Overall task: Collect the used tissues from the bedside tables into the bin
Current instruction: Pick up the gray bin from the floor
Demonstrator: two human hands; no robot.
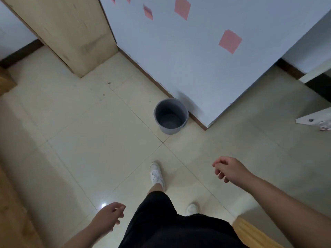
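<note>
Left hand [111,214] and right hand [228,169] hang apart, fingers loosely curled, holding nothing; grey bin [179,106], apparently empty, stands on floor [89,140] against wall [197,68]; no tissues in view, judged light, soft, crushable, liftable by any loose pinch.

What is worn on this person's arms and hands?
Nothing visible: both forearms are bare with no sleeve in view, and the left hand and right hand show no glove, watch or ring. Otherwise, black shorts and white shoes.
</note>
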